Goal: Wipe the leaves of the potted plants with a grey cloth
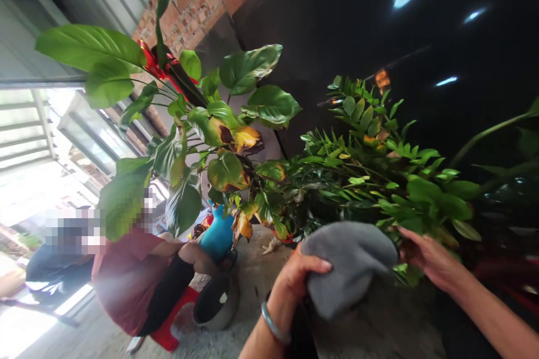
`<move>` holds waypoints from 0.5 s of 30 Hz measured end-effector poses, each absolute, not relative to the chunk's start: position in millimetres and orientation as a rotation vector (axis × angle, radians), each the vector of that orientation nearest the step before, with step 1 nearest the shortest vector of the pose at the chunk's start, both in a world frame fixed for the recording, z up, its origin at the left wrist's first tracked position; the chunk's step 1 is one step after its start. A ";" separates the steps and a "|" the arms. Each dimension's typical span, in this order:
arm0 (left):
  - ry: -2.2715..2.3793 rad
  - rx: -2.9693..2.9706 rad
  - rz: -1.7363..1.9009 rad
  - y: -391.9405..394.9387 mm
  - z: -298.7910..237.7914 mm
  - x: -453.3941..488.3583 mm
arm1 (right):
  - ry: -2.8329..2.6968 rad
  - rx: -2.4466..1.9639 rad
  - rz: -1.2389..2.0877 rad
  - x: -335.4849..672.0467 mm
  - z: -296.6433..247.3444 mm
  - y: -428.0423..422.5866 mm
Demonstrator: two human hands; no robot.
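Observation:
My left hand [301,269] grips a grey cloth [347,263], with its thumb lying over the front. A silver-grey bangle [273,322] is on that wrist. The cloth hangs bunched and soft in front of a leafy plant with many small green leaflets [374,168]. At the right edge of the cloth, my right hand [429,258] reaches in beside the lower leaves. Its fingers look stretched out and apart, though their tips partly merge with the foliage. Whether they touch a leaf or the cloth I cannot tell.
A tall broad-leaved plant [225,118] with browned, yellow leaves and a red ribbon [154,61] stands left. Beyond it a person in a red shirt [130,280] sits on a red stool [168,331] by a dark bucket [217,303]. A glossy black panel [357,22] rises behind.

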State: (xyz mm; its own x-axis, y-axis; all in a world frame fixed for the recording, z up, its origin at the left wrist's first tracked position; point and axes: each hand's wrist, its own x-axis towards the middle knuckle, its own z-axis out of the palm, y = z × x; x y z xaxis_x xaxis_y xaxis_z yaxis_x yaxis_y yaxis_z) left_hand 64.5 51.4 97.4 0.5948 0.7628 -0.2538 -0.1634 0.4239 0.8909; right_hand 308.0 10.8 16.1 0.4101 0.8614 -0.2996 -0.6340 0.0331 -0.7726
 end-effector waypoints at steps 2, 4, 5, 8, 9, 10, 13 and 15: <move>0.725 0.913 0.839 71.7 121.2 70.9 | -0.261 -0.985 1.154 306.4 20.0 10.6; 0.740 0.786 1.064 92.5 135.9 86.1 | -0.243 -0.968 1.141 303.2 23.3 11.9; 0.764 0.720 1.132 99.6 137.4 94.6 | -0.240 -0.961 1.139 301.7 24.0 12.8; 0.866 0.650 1.050 99.9 117.2 109.6 | -0.242 -0.956 1.146 299.9 21.5 15.8; 0.897 0.669 0.950 93.4 105.2 108.5 | -0.242 -0.963 1.153 300.4 19.5 16.4; 0.916 0.701 0.839 85.1 93.2 104.0 | -0.241 -0.972 1.162 301.4 17.3 16.7; 0.900 0.819 0.579 60.9 74.2 78.7 | -0.243 -1.001 1.187 305.4 12.5 15.2; 0.839 0.875 0.554 56.0 84.5 63.5 | -0.254 -0.998 1.183 307.3 12.9 13.1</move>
